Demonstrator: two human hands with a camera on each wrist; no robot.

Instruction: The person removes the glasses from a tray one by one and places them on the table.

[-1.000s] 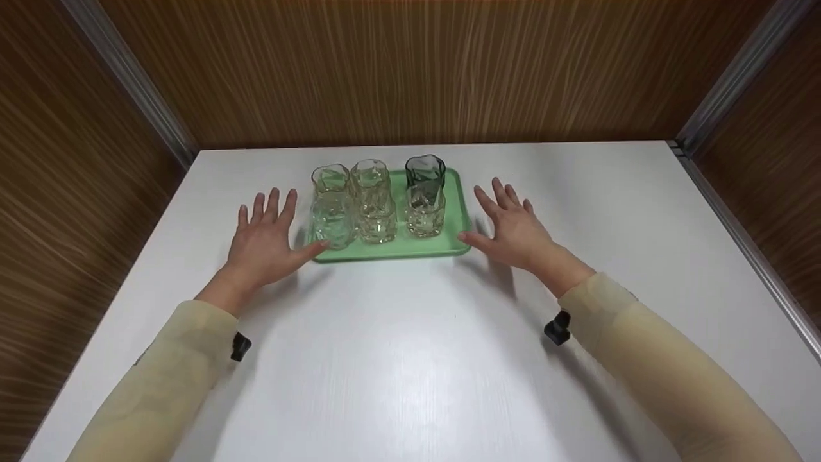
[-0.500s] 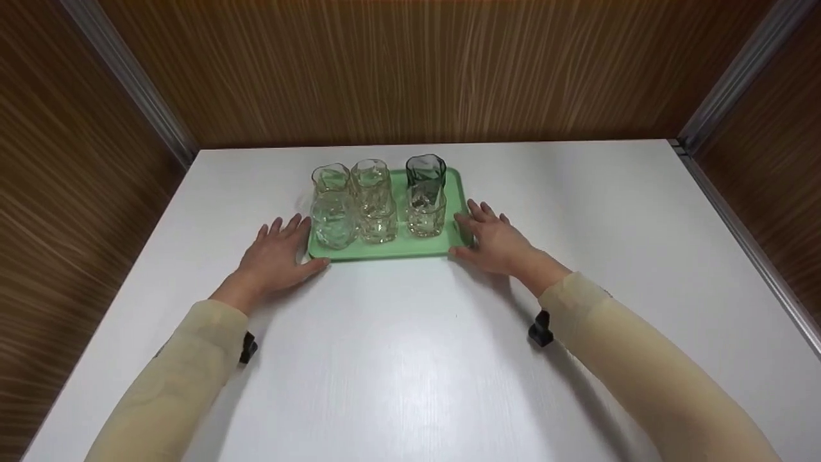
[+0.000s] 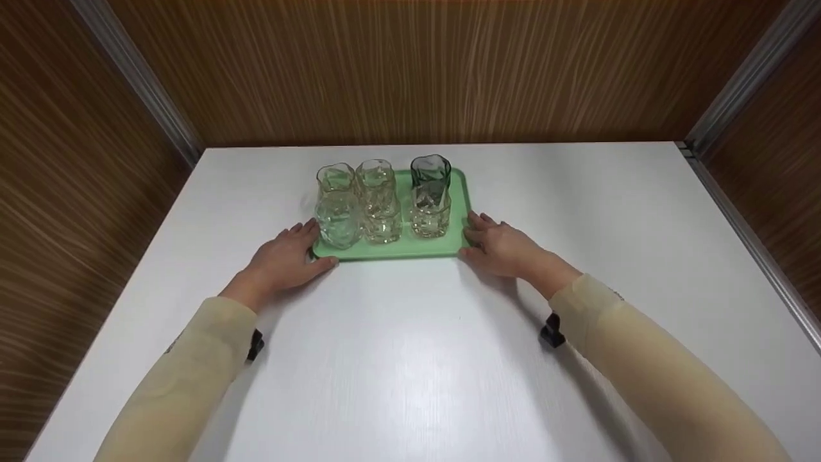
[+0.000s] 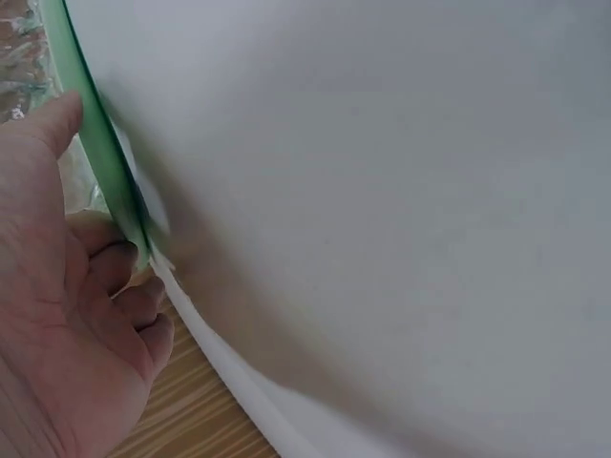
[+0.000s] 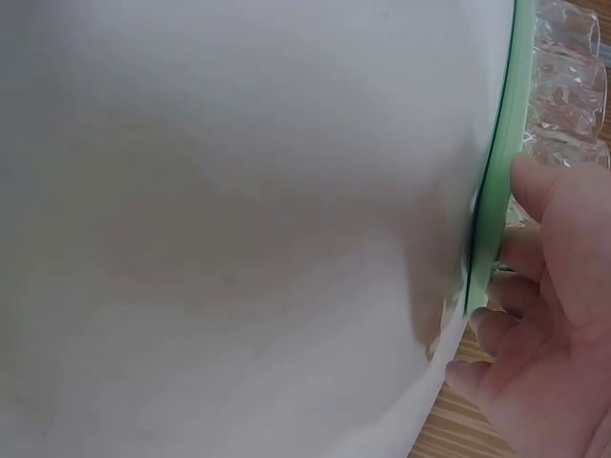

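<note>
Head view: left hand (image 3: 287, 258) and right hand (image 3: 507, 247) grip green tray (image 3: 392, 249) holding six glasses (image 3: 383, 200).

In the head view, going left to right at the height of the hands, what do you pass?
Left hand gripping the tray's left edge → green tray carrying the glasses → right hand gripping the tray's right edge, all on the white table.

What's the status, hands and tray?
Left hand grips green tray left edge. Right hand grips right edge. Six glasses upright on tray. Table ahead unobstructed.
</note>
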